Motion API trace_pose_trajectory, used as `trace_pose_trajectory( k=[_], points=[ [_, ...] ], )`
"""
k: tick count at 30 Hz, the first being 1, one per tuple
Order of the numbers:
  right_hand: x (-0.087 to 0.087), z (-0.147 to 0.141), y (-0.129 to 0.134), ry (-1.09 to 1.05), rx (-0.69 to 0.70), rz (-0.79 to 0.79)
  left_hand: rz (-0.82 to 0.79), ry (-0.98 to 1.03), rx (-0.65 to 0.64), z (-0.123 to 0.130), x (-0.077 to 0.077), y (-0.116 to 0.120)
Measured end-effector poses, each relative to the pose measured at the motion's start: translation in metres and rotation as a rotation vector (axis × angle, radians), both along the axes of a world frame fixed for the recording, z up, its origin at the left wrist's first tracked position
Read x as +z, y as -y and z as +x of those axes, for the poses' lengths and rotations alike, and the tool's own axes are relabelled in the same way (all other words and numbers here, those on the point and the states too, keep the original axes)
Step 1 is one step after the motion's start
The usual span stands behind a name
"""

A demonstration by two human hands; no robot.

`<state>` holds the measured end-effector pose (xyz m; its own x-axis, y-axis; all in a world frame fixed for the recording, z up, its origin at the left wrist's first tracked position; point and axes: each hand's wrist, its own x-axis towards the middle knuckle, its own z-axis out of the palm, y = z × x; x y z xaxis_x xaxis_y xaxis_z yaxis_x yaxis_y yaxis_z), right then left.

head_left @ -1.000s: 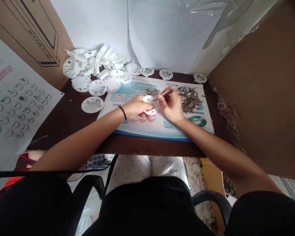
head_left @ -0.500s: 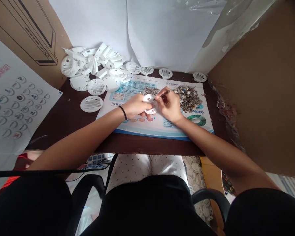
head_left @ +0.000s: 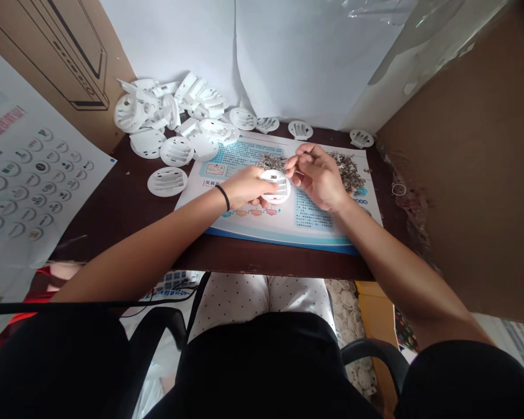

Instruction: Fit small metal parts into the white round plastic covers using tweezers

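A round white slotted plastic piece (head_left: 280, 187) is held up over the printed sheet, my left hand (head_left: 250, 187) closed on its left side with the thumb across its face. Just to the right is my right hand (head_left: 317, 173), raised with curled fingers, its fingertips near the piece's upper right edge. Something small and thin shows at those fingertips, too small to make out. Behind my hands lie a small heap of metal parts (head_left: 273, 162) and a larger one (head_left: 348, 170), partly hidden by my right hand.
Many white round pieces (head_left: 166, 110) are piled at the back left, with one lone piece (head_left: 167, 182) nearer. Others line the back edge (head_left: 300, 130). Cardboard walls (head_left: 467, 174) and a hanging printed sheet (head_left: 30, 174) flank the dark table (head_left: 262, 257).
My right hand has moved right, off the white piece, and its fingers have loosened. The dark thin tool in its grip no longer shows clearly. The view has shifted slightly.
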<state>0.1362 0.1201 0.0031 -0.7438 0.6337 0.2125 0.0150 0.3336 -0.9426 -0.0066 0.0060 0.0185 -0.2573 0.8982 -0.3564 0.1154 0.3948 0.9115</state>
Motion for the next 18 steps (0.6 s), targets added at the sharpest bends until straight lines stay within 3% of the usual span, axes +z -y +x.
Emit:
trace_pose_trajectory(
  k=[6,9,18],
  points=[
    [-0.02,-0.003,0.002,0.075,-0.135,0.121,-0.033,0.023,0.039,-0.003,-0.002,0.0],
    [-0.022,-0.001,0.002,0.14,-0.177,0.202,-0.079,-0.027,0.006,-0.003,0.0,-0.001],
    [-0.02,0.001,0.007,0.074,-0.057,0.326,-0.124,-0.107,-0.08,0.004,0.011,0.001]
  ],
)
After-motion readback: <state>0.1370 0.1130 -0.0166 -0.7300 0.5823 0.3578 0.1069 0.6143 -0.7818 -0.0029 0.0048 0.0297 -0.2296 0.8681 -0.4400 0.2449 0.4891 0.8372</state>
